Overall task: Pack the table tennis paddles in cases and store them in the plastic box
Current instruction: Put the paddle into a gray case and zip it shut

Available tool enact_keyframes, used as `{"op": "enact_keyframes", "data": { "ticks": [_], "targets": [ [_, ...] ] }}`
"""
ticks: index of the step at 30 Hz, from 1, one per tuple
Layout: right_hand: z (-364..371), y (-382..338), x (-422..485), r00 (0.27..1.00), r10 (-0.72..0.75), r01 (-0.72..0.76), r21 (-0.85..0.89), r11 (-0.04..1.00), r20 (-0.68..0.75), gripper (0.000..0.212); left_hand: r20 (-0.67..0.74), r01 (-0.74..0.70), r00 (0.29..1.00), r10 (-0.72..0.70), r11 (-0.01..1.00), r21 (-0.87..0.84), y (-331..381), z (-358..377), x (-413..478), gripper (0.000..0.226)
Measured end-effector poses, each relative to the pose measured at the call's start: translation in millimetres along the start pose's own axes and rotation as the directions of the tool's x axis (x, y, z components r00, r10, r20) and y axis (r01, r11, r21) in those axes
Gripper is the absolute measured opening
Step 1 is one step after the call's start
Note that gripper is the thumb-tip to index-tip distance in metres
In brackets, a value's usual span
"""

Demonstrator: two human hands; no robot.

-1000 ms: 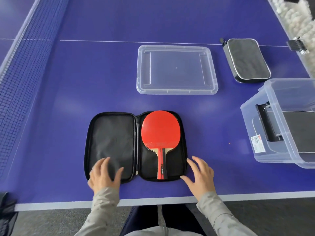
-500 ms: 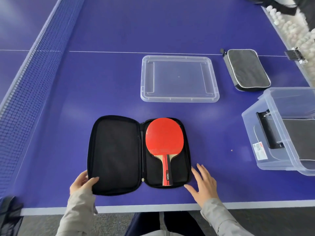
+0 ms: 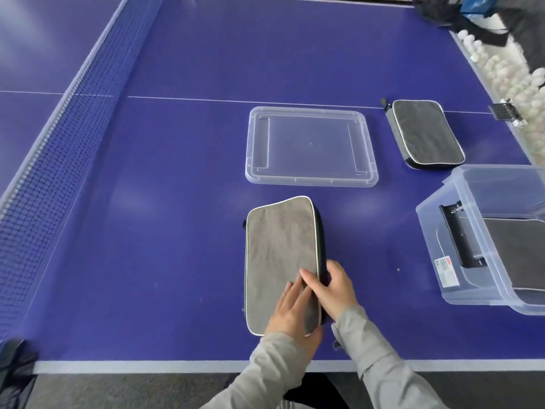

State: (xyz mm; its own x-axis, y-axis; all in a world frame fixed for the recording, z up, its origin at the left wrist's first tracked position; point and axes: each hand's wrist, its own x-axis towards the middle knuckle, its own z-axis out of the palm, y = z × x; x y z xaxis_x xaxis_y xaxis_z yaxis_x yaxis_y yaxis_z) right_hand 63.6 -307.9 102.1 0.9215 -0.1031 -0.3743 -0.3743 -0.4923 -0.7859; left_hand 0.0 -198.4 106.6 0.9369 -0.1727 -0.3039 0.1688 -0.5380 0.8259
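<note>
A grey paddle case (image 3: 278,255) with a white piped edge lies folded closed on the blue table near the front edge; the red paddle inside is hidden. My left hand (image 3: 290,311) lies flat with straight fingers on the case's near right part. My right hand (image 3: 331,286) grips the case's right edge, thumb on top and fingers curled around the side. A clear plastic box (image 3: 436,228) stands at the right with a dark case (image 3: 519,252) inside it. Another closed grey case (image 3: 424,132) lies at the back right.
The clear box lid (image 3: 309,146) lies flat behind the case. The net (image 3: 67,137) runs along the left. A trough of white balls (image 3: 507,75) and a clamp (image 3: 505,112) border the far right edge. A dark bag (image 3: 14,367) sits at the lower left.
The left flap of the open case was folded over onto the paddle, closing the case. My left hand moved right onto its top; my right hand took hold of the right edge.
</note>
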Motion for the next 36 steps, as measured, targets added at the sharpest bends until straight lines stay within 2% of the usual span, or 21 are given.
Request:
{"op": "enact_keyframes", "data": {
  "ticks": [1, 3, 5, 6, 8, 12, 14, 17, 21, 36],
  "targets": [
    [-1.6, 2.2, 4.8, 1.0, 0.011, -0.011, -0.036, 0.999, -0.024, 0.025, -0.028, 0.012, 1.0, -0.013, 0.999, -0.048, -2.7, -2.4, 1.9, 0.076],
    [-6.3, 9.5, 14.2, 0.997, 0.06, -0.062, -0.045, 0.997, -0.05, 0.029, -0.193, 0.07, 0.977, -0.091, 0.992, -0.109, -14.4, -15.1, 5.5, 0.065],
    [-10.9, 18.3, 23.5, 0.991, 0.133, -0.134, -0.039, 0.99, -0.034, 0.029, -0.365, 0.185, 0.896, -0.254, 0.959, -0.214, -33.4, -31.6, 12.6, 0.054],
    [-11.9, 23.2, 27.5, 0.986, 0.167, -0.168, -0.054, 0.984, -0.019, 0.029, -0.381, 0.264, 0.844, -0.377, 0.911, -0.318, -42.6, -40.4, 17.3, 0.052],
    [-11.4, 32.4, 33.0, 0.972, 0.233, -0.232, -0.084, 0.969, -0.003, 0.032, -0.295, 0.406, 0.762, -0.577, 0.78, -0.475, -57.5, -54.5, 29.0, 0.055],
    [-7.7, 42.6, 36.5, 0.961, 0.275, -0.275, -0.013, 0.961, -0.015, 0.04, -0.05, 0.528, 0.731, -0.68, 0.611, -0.59, -69.6, -63.9, 58.8, 0.068],
    [-5.1, 43.0, 35.0, 0.966, 0.258, -0.257, 0.043, 0.965, 0.002, 0.049, 0.006, 0.56, 0.704, -0.71, 0.551, -0.619, -71.6, -62.5, 71.3, 0.069],
    [-2.9, 45.2, 36.2, 0.97, 0.242, -0.242, 0.029, 0.97, 0.008, 0.048, -0.019, 0.585, 0.686, -0.727, 0.567, -0.58, -75.6, -59.8, 81.4, 0.061],
    [-5.5, 50.3, 42.2, 0.963, 0.265, -0.265, 0.003, 0.964, 0.044, 0.043, 0.018, 0.587, 0.725, -0.688, 0.605, -0.538, -75.3, -57.7, 83.1, 0.052],
    [-22.7, 63.3, 49.0, 0.958, 0.281, -0.282, 0.011, 0.959, 0.062, 0.04, 0.101, 0.502, 0.793, -0.601, 0.551, -0.667, -61.9, -36.5, 87.5, 0.054]
  ]
}}
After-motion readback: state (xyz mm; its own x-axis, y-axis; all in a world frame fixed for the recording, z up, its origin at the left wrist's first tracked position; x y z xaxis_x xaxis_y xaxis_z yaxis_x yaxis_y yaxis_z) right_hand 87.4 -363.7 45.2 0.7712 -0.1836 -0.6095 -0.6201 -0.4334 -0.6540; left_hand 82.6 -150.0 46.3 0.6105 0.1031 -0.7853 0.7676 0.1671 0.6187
